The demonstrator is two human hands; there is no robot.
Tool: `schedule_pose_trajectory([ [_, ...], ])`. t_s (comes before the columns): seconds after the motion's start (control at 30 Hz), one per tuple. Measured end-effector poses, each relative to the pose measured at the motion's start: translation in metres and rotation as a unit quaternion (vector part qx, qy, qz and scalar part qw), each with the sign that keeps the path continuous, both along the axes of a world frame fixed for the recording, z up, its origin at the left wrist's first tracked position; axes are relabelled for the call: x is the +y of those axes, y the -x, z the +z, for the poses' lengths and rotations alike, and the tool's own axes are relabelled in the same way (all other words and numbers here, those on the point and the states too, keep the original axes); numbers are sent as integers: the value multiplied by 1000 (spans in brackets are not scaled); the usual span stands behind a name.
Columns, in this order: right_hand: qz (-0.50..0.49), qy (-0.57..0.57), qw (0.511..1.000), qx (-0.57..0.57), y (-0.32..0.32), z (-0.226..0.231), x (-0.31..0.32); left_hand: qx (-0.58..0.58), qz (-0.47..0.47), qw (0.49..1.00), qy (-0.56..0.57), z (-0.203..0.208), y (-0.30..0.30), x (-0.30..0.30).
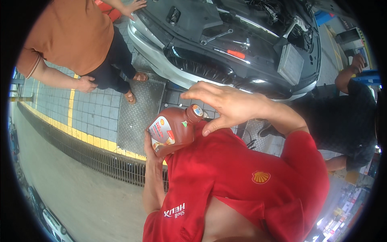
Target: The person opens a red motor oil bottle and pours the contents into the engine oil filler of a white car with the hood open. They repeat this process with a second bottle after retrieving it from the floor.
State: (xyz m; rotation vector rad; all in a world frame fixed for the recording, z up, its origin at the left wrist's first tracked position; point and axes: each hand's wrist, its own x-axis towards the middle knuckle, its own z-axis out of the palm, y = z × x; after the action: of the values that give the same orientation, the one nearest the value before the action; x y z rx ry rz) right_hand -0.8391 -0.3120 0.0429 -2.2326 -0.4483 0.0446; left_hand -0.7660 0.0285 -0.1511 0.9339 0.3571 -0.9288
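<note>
My left hand (149,147) grips a brown-red plastic motor oil jug (183,135) from its lower left side. The jug leans in front of my red shirt, with its label turned up and its neck toward the upper right. A cap (196,110) of similar colour, with a light disc on top, sits on the neck. Above and to the right of that cap, my right hand (225,105) is held palm down with thumb and fingers spread. It holds nothing, and a gap shows between it and the cap.
Ahead stands a car (185,74) with its engine bay exposed. On its front lie a wrench (217,36), a red-handled screwdriver (236,53) and a rectangular filter (291,64). One person (76,36) stands left, another (338,117) right. A floor grate (100,155) runs at left.
</note>
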Motion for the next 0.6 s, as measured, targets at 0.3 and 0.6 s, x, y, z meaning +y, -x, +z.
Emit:
schedule_pose_trajectory([
  [0.3,-3,17,999,-27,-8,0,10,-37,-1,999,0,0,-9,11],
  [0.6,-22,35,996,76,-23,2,34,-51,8,999,-4,-11,-32,39],
])
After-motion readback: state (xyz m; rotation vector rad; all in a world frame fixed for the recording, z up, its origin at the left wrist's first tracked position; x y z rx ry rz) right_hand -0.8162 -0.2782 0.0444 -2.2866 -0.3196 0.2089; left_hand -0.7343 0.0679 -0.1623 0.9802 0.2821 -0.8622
